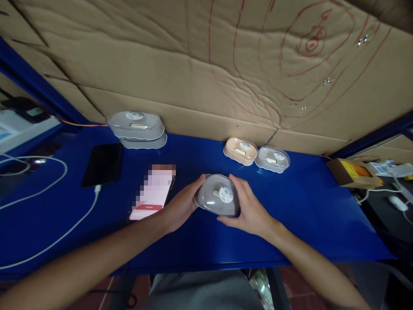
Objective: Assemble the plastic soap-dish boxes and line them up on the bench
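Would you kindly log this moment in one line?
left hand: holds grey box; right hand: holds grey box; nearby: lit phone, peach box

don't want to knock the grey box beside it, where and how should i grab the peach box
Probably pinch the peach box across its front and back sides near the left end, coming from above and front-left. That rounded end looks free, while the grey box sits close at its right end; cardboard stands behind, so the back may be tight.
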